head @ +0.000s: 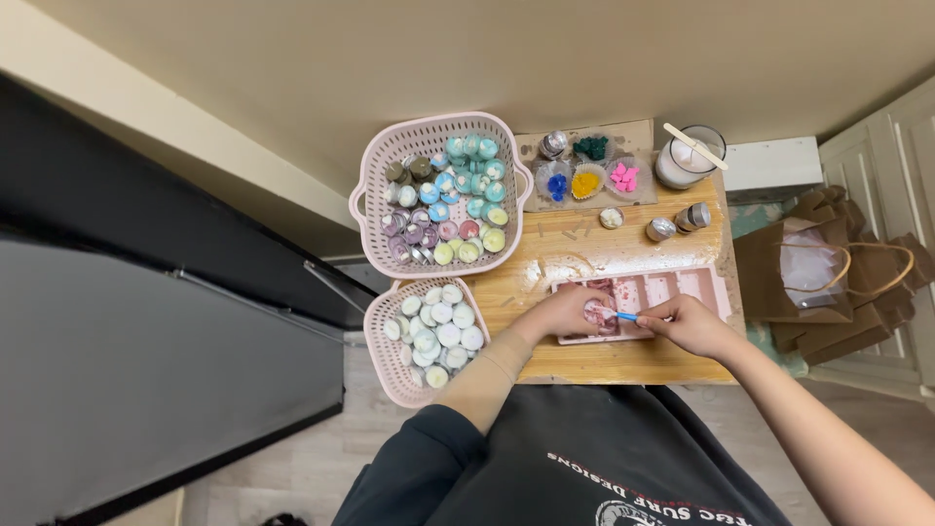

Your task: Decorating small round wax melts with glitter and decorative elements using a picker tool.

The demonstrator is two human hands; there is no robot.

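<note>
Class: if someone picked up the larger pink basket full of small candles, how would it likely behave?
The larger pink basket probably flexes a little, since its walls are thin lattice. Piled with many small candles, it is likely heavy, and they may shift or roll if tipped.

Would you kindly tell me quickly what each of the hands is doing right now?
Left hand: closed on a small round pinkish cup.
Right hand: closed on a thin blue-handled tool.

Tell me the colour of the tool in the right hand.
Blue: the thin tool in the right hand has a blue handle, seen in the head view.
</note>
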